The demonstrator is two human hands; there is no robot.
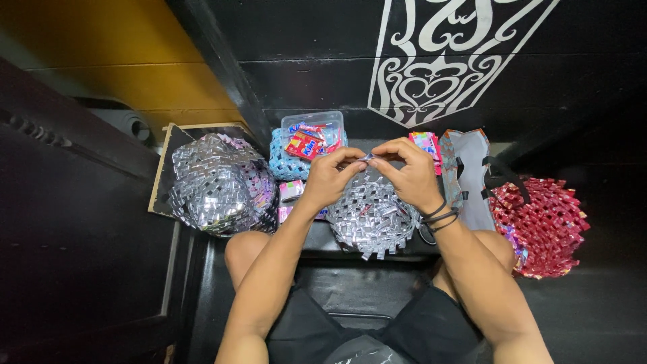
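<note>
Pinching a small folded strip between them, the left hand and right hand work above the silver woven basket at the knees. Flanking it lie a silver woven piece and a red woven piece; beyond, a clear tub holds bright wrappers.

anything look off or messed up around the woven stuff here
Nothing looks spilled or damaged. The silver woven piece under both hands has loose strip ends sticking out along its lower edge. The left hand and right hand pinch a small folded strip above it. Finished silver and red pieces sit alongside.
</note>
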